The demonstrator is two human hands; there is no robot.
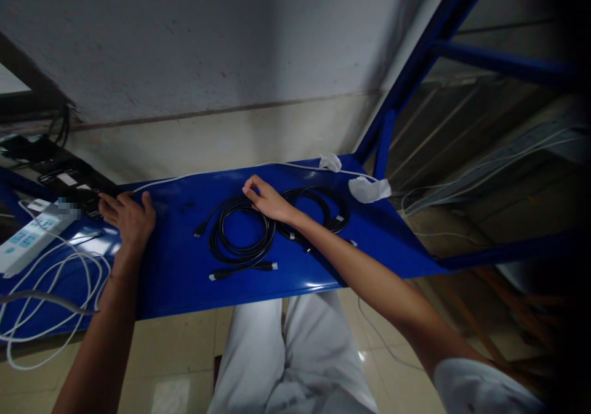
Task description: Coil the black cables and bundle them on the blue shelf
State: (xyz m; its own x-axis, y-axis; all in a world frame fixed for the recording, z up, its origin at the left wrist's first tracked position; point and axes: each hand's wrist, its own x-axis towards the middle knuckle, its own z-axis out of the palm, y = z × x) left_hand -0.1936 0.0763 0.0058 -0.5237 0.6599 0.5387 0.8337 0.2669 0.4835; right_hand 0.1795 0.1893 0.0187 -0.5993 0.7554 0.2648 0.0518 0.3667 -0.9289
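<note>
As the right hand (265, 198) reaches across the blue table (178, 284), its fingers are curled inward, with the thumb close to the forefinger, at the upper edge of the left-hand coil of black cable (241, 254); whether it pinches a strand cannot be told. This coil lies flat near the middle of the table, with one plug (199, 230) extending to its left and two pale-tipped ends lying along its front. Just to its right, partly hidden by the right forearm, lies a second coil of black cable (344, 206). The left hand (133, 218) is spread, palm down and thumb apart, with its fingertips at the edge of a black box (76, 183); no grasp is visible, though contact with the box cannot be confirmed. Near that box lies a white power strip (28, 244), and a loosely looped white cord (90, 272) spreads in front. A thin white cable (194, 175) runs along the back of the table toward two crumpled white scraps (369, 190) at the right end.
</note>
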